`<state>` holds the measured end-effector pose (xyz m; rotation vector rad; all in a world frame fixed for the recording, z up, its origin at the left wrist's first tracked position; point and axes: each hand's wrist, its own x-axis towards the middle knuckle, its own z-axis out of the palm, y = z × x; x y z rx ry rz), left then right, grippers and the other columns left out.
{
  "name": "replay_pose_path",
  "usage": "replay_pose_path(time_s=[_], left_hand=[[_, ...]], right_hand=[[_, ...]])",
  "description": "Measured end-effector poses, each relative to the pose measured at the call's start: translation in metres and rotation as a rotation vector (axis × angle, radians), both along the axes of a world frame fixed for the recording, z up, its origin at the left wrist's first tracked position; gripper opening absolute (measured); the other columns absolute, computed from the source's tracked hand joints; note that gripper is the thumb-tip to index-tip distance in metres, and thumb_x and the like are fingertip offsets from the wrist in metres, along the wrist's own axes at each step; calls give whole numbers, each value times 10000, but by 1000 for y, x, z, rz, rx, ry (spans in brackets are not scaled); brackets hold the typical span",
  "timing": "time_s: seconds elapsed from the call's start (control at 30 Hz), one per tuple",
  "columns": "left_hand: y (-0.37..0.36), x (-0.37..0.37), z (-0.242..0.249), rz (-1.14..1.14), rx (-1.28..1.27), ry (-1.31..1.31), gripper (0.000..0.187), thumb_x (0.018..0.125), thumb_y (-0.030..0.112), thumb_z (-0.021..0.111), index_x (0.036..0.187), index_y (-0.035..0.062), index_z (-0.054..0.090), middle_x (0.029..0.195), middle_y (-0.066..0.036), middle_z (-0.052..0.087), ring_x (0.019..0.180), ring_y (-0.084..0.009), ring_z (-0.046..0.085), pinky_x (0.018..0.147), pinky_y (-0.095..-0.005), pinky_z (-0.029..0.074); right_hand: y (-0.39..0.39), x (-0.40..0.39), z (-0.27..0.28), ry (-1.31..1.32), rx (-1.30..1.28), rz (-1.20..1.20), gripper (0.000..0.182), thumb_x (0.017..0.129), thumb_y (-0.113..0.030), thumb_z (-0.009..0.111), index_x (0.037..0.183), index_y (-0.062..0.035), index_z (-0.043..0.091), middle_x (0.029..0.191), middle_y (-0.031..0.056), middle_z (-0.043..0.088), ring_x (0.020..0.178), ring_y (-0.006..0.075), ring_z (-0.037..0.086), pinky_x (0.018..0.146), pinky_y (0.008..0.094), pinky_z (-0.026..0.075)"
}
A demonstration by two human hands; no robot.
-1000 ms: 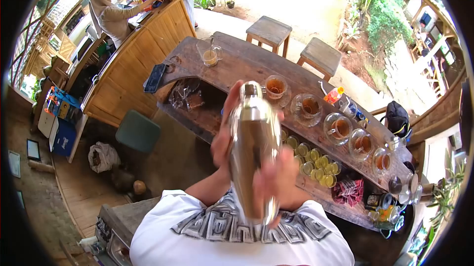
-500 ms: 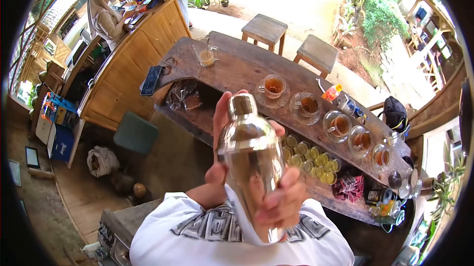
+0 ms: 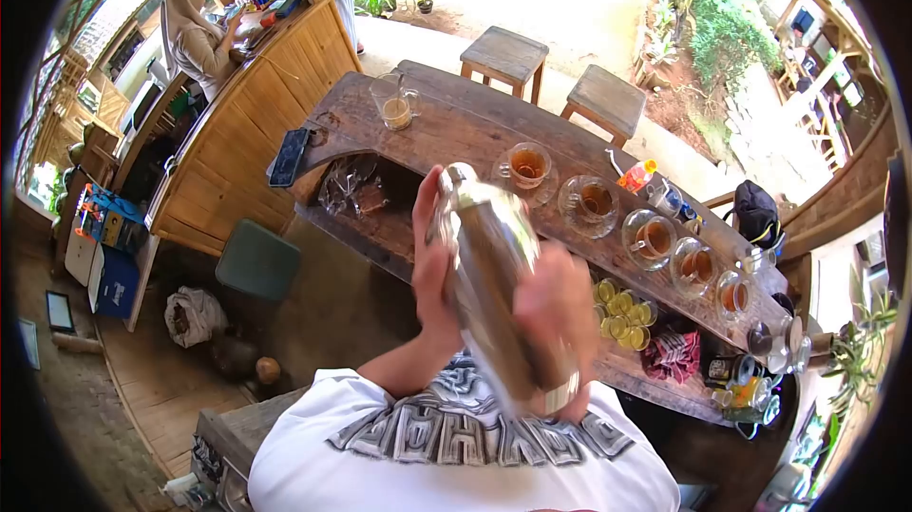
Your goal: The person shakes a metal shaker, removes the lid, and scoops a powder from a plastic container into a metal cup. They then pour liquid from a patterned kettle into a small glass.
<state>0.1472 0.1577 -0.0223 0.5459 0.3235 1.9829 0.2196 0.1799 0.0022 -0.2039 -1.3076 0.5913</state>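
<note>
A shiny metal cocktail shaker [image 3: 499, 279] is held between both hands in front of my chest, tilted and smeared by motion. My left hand [image 3: 432, 270] is wrapped round its upper left side near the cap. My right hand [image 3: 559, 317] grips the lower right side of its body, the fingers blurred. Just beyond the shaker, several glass cups of brown drink stand on glass saucers, the nearest being a glass cup [image 3: 527, 165] on the wooden counter [image 3: 446, 137].
At the counter's left end are a glass mug [image 3: 397, 113] and a phone [image 3: 290, 158]. Small yellow-green glasses [image 3: 622, 308] fill the lower shelf beside a red cloth [image 3: 671, 357]. Two stools [image 3: 503, 56] stand beyond. A person [image 3: 198, 37] is at another counter on the left.
The shaker has tipped further over, its base swinging right and its cap moving slightly left. Both hands have moved with it, and the right hand is more blurred.
</note>
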Motion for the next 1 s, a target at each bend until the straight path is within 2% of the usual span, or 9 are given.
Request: replay_pose_path(time_s=[0.1,0.17,0.27,0.33,0.43,0.5,0.63,0.83,1.0], left_hand=[[-15,22,36,-39,388,-196,971,988,547,641,1740,226,118,1724,-252,231,1160,-509,649,831,-540,655],[7,-19,5,-375,298,-11,900,1002,520,613,1728,205,185,1636,-204,404,1142,-480,661,873,-546,638],[4,-10,13,7,-196,103,855,988,513,613,1697,174,278,1485,-199,557,1208,-447,645,981,-549,593],[-7,-1,25,-13,223,64,944,963,513,672,1717,174,216,1538,-188,516,1235,-460,613,883,-497,653],[3,-7,25,-223,403,-55,947,963,482,670,1714,135,208,1529,-202,522,1259,-456,610,777,-444,677],[17,-24,6,-119,-173,49,884,987,523,637,1692,133,273,1446,-196,596,1239,-422,636,837,-449,663],[2,-2,25,-48,368,-88,861,1000,506,636,1702,169,268,1499,-181,576,1249,-432,632,932,-511,629],[19,-33,-4,-40,-229,68,858,1002,506,602,1707,169,247,1387,-304,609,1170,-406,672,930,-493,630],[8,-37,12,-279,330,-49,1056,930,513,735,1728,144,149,1493,-238,546,1251,-460,633,906,-513,638]], right_hand=[[-13,-19,-23,175,149,-106,398,905,-473,621,915,-76,625,935,101,664,819,262,607,778,496,471],[-22,-21,-34,284,241,-171,607,965,-662,537,762,-96,627,930,85,709,790,230,597,845,481,453],[-23,15,-7,66,-190,-117,575,917,-631,619,784,-72,591,895,68,672,822,236,599,902,497,486],[-64,48,-40,-1235,-859,-852,170,962,-244,649,1003,-79,649,885,195,678,745,364,685,627,479,530],[-32,20,-29,-377,-256,-350,206,970,-265,648,1053,-78,626,930,188,671,798,348,677,689,464,534],[-15,4,-6,-131,-142,-140,233,976,-279,647,1086,-76,611,960,184,666,833,337,673,731,454,537],[-13,7,-14,-141,-45,-106,293,986,-306,645,1152,-74,581,1019,175,657,904,316,663,814,433,543],[-14,-5,9,-142,-151,39,343,972,-266,690,1223,-73,560,1161,148,628,1126,313,606,1013,383,493],[-18,-32,-23,-50,62,-170,394,952,-276,722,1244,-63,564,1128,140,614,1082,289,613,955,370,504]])
